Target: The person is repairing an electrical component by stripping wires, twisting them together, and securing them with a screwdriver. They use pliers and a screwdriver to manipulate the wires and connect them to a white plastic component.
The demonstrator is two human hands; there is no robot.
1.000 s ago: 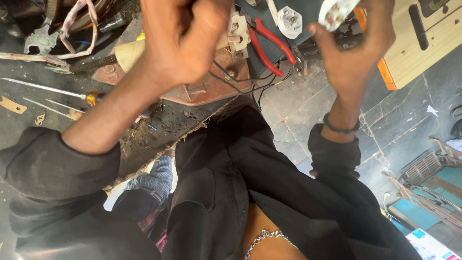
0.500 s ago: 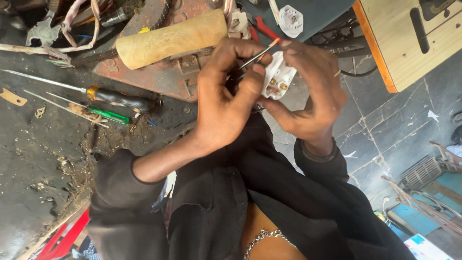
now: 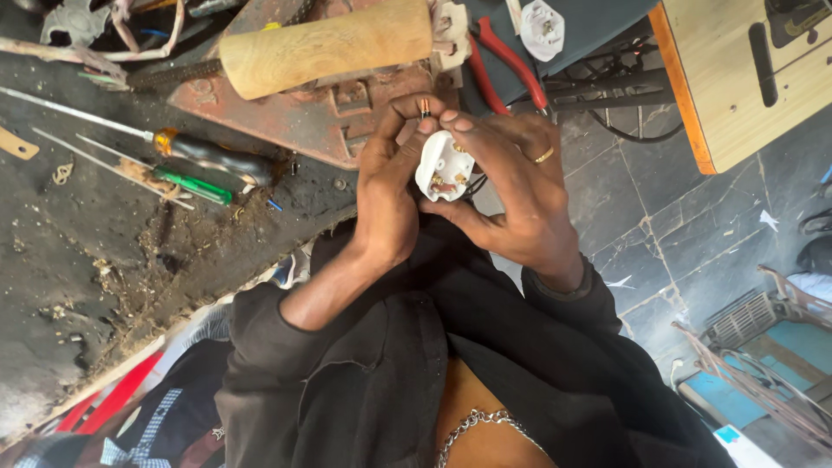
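Head view, looking down over the person's chest. Both hands met above the near edge of the tabletop (image 3: 78,286), a dark, grimy surface strewn with debris. The right hand (image 3: 520,195), a gold ring on one finger, was closed around an opened white plug body (image 3: 444,165), cradling it from the right and below so that its inner face with brass terminals faced the camera. The left hand (image 3: 390,195) was closed beside it, thumb and forefinger pinched on a small wire end (image 3: 425,107) with a reddish tip, held just above the plug body's upper edge. Whether the wire end touched a terminal could not be told.

On the tabletop beyond the hands lay a rusted red metal plate (image 3: 347,121), and on it a pale wooden handle (image 3: 325,45) lying crosswise. To the left lay a long screwdriver with a black and orange grip (image 3: 208,154), and just beside it a smaller green-handled screwdriver (image 3: 192,185). Red-handled pliers (image 3: 507,62) lay near the far edge, above the right hand, with a second white plug part (image 3: 542,28) just beyond them. At upper right stood a pale wooden board (image 3: 737,78) with an orange edge, above a dark tiled floor (image 3: 659,234). The person wore a black garment with sleeves pushed back.
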